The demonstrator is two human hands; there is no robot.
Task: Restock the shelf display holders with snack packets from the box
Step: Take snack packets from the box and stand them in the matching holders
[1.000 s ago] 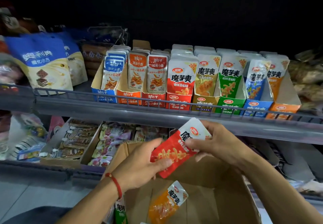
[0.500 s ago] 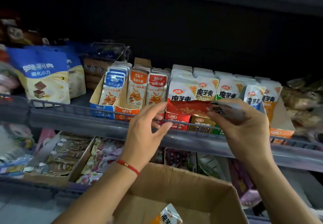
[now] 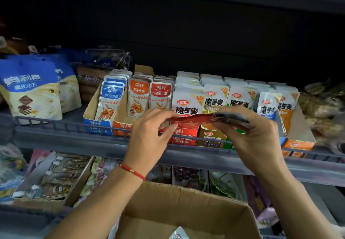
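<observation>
Red snack packet (image 3: 194, 120) lies flat, pinched between left hand (image 3: 149, 136) and right hand (image 3: 255, 134), just before the red holder (image 3: 183, 136); placing step; next, upend and slot it.

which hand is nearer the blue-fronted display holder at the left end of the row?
Left. The left hand is just right of the blue holder, with only the orange holder between. The right hand is much farther right, in front of the yellow and green holders.
</observation>
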